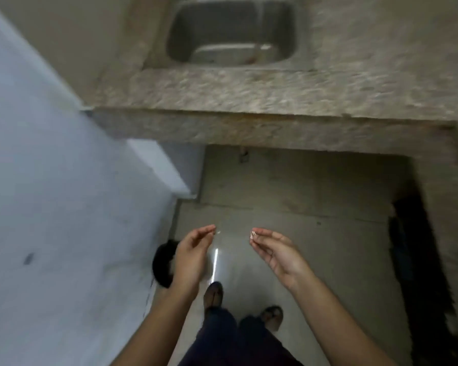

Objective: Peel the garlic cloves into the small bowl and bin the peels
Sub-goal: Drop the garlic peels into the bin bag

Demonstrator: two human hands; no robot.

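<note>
I stand on the kitchen floor with both hands held out in front of me at waist height. My right hand is palm up with its fingers curled, and its fingertips pinch a small pale scrap of garlic peel. My left hand is turned on edge with relaxed, slightly cupped fingers and holds nothing that I can make out. A black round thing, possibly the bin, sits on the floor by the wall, partly hidden behind my left hand. No bowl or garlic cloves are in view.
A speckled stone counter with a steel sink runs across the top. A pale wall is on the left and a dark gap on the right. My feet stand on the grey floor.
</note>
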